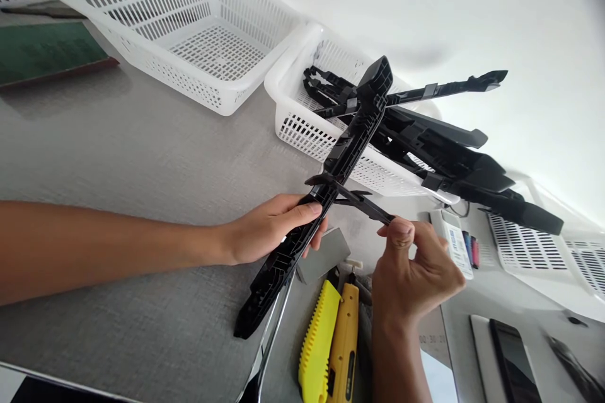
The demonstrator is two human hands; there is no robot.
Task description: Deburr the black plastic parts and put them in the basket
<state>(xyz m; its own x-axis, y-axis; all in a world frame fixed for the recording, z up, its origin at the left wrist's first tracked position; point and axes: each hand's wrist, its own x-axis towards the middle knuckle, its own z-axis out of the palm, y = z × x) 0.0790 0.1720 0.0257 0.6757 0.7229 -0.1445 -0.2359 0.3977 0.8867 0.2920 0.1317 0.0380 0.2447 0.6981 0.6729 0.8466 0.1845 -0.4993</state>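
My left hand (276, 227) is wrapped round the lower half of a long black plastic trim piece (352, 141) with a ribbed inner side. The piece slants up to the right, its top end over a basket. My right hand (411, 264) pinches the near end of a thin black branched plastic strip (363, 204) between thumb and fingers. That strip lies across the trim piece just above my left hand; whether the two are joined I cannot tell. Behind them, a white basket (300, 110) holds several similar long black parts (439, 151), which stick out to the right.
Another white basket (155, 50) stands at the back left, near a green box (51, 53). At the front lie a bright yellow serrated-edged tool (319, 340), a yellow-orange handled tool (343, 340) and a grey block (326, 255). A black phone (513, 359) lies at right.
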